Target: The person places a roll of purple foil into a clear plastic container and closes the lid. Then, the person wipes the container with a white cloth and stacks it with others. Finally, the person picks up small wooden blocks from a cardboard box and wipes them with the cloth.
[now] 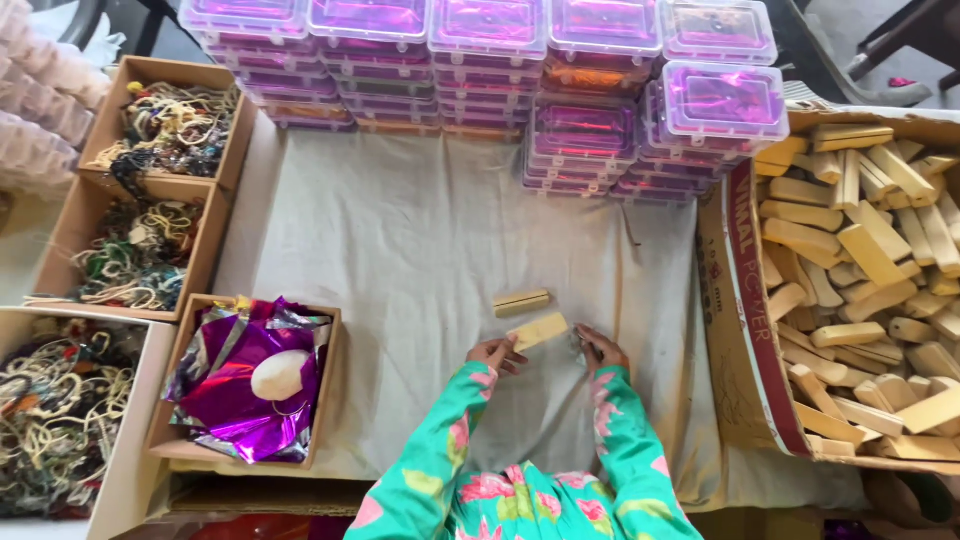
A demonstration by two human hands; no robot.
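Both your hands are on the same little wooden block (538, 331): your left hand (495, 353) pinches its lower-left end, and your right hand (600, 347) sits just off the right end with fingers curled, though whether it's actually gripping the wood is hard to tell from this angle. So the block bridges the gap between your hands, held just above the grey cloth (420, 250) covering the desk. Its long axis runs left to right with a slight tilt, right end a bit farther from you.

Just beyond it, a second wooden block (521, 302) lies flat on the cloth, also lengthwise left to right, close to the held one but apart from it.

On your right there's a big cardboard box of wooden blocks (870, 280), heaped every which way. Stacks of clear plastic cases (560, 90) line the far edge. On your left, a small box of purple foil (250, 375) with a pale egg-shaped lump in it, plus boxes of tangled cords (150, 200).
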